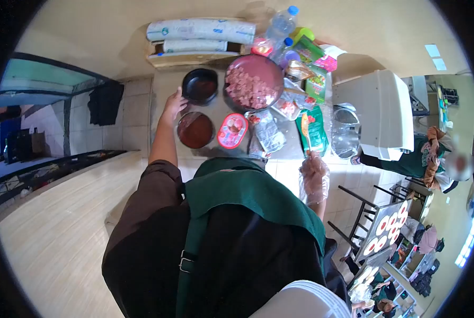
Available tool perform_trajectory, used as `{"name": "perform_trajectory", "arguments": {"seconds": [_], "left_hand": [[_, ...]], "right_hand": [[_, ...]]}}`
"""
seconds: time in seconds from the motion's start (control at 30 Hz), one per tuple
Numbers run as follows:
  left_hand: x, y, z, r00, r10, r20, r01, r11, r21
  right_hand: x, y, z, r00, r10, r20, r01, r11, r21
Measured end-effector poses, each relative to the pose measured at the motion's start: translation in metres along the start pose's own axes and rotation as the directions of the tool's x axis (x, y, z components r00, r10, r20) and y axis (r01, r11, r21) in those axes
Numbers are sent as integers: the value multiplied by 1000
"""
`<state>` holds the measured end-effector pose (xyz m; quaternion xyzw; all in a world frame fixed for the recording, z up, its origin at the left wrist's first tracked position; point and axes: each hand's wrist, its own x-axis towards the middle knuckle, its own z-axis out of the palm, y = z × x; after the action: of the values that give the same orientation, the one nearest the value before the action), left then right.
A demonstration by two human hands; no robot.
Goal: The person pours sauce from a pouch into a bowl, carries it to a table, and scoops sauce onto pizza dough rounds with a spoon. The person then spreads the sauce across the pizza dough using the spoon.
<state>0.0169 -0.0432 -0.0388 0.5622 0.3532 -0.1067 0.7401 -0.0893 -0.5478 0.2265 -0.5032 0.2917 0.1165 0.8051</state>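
Note:
My left hand (pixel 174 104) is at the left edge of a black bowl (pixel 200 86) with a dark inside, its fingers against the rim. In my right hand (pixel 315 172), which wears a clear plastic glove, is a spoon (pixel 307 132) with a light handle and an orange-smeared head. The spoon is over a green packet (pixel 315 129). A round container of red-brown sauce (pixel 195 130) stands just below the black bowl. Beside it is a pink oval tub (pixel 232 131). Pink chopped pieces (pixel 250 87) fill part of a large round pan (pixel 268 69).
Wrapped rolls (pixel 201 32) lie at the back by the wall. Bottles (pixel 282 24) and packets (pixel 271 130) crowd the table's right side. A metal bowl (pixel 345 130) and white box (pixel 377 111) stand farther right. Other people are at the right, near a table with round plates (pixel 382 225).

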Motion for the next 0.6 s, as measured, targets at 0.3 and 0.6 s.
{"name": "perform_trajectory", "arguments": {"seconds": [0.3, 0.6], "left_hand": [[-138, -138, -53, 989, 144, -35, -141, 986, 89], [-148, -120, -2, 999, 5, 33, -6, 1000, 29]], "right_hand": [[-15, 25, 28, 1000, 27, 5, -27, 998, -55], [-21, 26, 53, 999, 7, -36, -14, 980, -200]]}}
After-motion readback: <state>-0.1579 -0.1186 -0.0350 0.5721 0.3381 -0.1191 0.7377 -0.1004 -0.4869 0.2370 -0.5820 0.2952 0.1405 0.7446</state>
